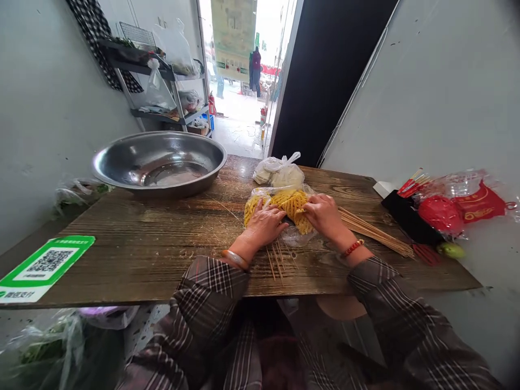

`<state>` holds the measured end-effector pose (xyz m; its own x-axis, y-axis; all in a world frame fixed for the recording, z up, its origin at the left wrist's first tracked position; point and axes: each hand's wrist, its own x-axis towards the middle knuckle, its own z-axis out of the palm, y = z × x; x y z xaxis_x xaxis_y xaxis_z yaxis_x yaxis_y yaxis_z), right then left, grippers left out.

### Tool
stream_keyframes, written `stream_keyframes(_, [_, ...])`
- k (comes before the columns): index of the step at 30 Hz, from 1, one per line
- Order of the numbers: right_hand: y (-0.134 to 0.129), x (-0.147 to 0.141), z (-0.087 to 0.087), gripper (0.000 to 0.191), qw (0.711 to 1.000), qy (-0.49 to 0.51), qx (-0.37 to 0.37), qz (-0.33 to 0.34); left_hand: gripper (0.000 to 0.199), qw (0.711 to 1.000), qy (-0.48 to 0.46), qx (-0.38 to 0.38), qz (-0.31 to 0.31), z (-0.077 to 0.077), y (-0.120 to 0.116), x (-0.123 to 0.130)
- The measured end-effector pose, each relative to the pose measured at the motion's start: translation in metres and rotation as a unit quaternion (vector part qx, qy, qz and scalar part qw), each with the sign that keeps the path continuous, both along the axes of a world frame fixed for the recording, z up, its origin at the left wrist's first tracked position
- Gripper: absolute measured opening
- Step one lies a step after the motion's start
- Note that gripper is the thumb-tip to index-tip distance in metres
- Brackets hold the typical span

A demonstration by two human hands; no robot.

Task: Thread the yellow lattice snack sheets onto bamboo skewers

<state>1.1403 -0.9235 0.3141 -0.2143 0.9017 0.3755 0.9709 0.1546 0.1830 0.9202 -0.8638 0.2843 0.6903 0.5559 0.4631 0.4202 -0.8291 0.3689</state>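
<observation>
Yellow food pieces with lattice cuts (289, 201), perhaps scored tofu, lie on a clear plastic bag (298, 237) at the middle of the wooden table. My left hand (266, 222) rests over the left pieces, its fingers stretched out. At the right end, my right hand (325, 216) has its fingers closed on the edge of a yellow piece; the fingertips are partly hidden. A few thin wooden skewers (276, 261) poke out below the pieces, near my left wrist. To the right of my right hand lies a bundle of more skewers (376, 233).
A large steel basin (162, 187) stands at the back left. Behind the food sits a tied white plastic bag (284, 172). A green QR-code card (49, 265) lies at left. A black box (410, 216) and red packages (442, 215) crowd the right end.
</observation>
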Motion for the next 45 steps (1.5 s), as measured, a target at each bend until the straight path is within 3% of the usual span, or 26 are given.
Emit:
stream_keyframes(4, [-0.010, 0.011, 0.015, 0.010, 0.997, 0.069, 0.033, 0.032, 0.029, 1.000, -0.015, -0.013, 0.007, -0.001, 0.000, 0.001])
stream_keyframes(8, [-0.013, 0.016, 0.034, 0.016, 0.959, 0.270, 0.084, 0.022, 0.036, 0.992, -0.114, -0.034, 0.039, 0.003, 0.003, 0.001])
stream_keyframes(10, [-0.013, 0.012, 0.039, 0.020, 0.895, 0.439, 0.078, -0.002, 0.035, 0.982, -0.171, -0.017, 0.073, 0.008, 0.002, 0.000])
stream_keyframes(13, [-0.012, 0.000, 0.039, 0.030, 0.723, 0.690, 0.027, -0.003, 0.030, 0.964, -0.238, 0.020, 0.119, 0.016, -0.001, -0.005])
stream_keyframes(15, [-0.013, -0.008, 0.036, 0.035, 0.628, 0.778, -0.003, 0.012, 0.027, 0.954, -0.268, 0.036, 0.132, 0.021, -0.005, -0.008])
stream_keyframes(17, [-0.015, -0.014, 0.034, 0.036, 0.575, 0.818, -0.010, 0.017, 0.023, 0.951, -0.283, 0.032, 0.120, 0.026, -0.009, -0.009])
stream_keyframes(19, [-0.018, -0.019, 0.033, 0.035, 0.540, 0.841, 0.000, 0.027, 0.014, 0.956, -0.283, -0.007, 0.083, 0.031, -0.012, -0.006])
stream_keyframes(23, [-0.023, -0.024, 0.038, 0.034, 0.489, 0.869, 0.040, 0.060, 0.023, 0.956, -0.207, -0.199, -0.053, 0.036, -0.018, 0.011])
stream_keyframes(25, [-0.024, -0.029, 0.039, 0.032, 0.473, 0.876, 0.056, 0.081, 0.023, 0.915, -0.194, -0.329, -0.134, 0.037, -0.020, 0.023])
stream_keyframes(26, [-0.024, -0.032, 0.037, 0.032, 0.466, 0.878, 0.060, 0.089, 0.026, 0.878, -0.216, -0.394, -0.162, 0.037, -0.020, 0.029])
stream_keyframes(29, [-0.022, -0.045, 0.026, 0.034, 0.447, 0.887, 0.066, 0.095, 0.038, 0.736, -0.360, -0.547, -0.173, 0.035, -0.018, 0.045])
stream_keyframes(31, [-0.022, -0.054, 0.013, 0.036, 0.450, 0.886, 0.062, 0.088, 0.039, 0.670, -0.435, -0.581, -0.159, 0.033, -0.015, 0.051])
stream_keyframes(33, [-0.021, -0.058, 0.001, 0.035, 0.482, 0.870, 0.049, 0.085, 0.038, 0.645, -0.471, -0.583, -0.148, 0.031, -0.011, 0.053])
stream_keyframes(36, [-0.022, -0.050, -0.014, 0.034, 0.587, 0.804, 0.004, 0.096, 0.034, 0.633, -0.490, -0.587, -0.124, 0.028, -0.005, 0.050])
stream_keyframes(39, [-0.025, -0.018, -0.022, 0.033, 0.706, 0.704, -0.022, 0.078, 0.027, 0.612, -0.512, -0.595, -0.096, 0.030, -0.002, 0.045])
stream_keyframes(43, [-0.031, 0.053, -0.027, 0.028, 0.862, 0.502, 0.040, -0.061, 0.022, 0.593, -0.533, -0.600, -0.067, 0.034, 0.000, 0.040])
stream_keyframes(45, [-0.034, 0.089, -0.027, 0.029, 0.903, 0.405, 0.052, -0.135, 0.023, 0.585, -0.539, -0.603, -0.058, 0.036, 0.001, 0.039])
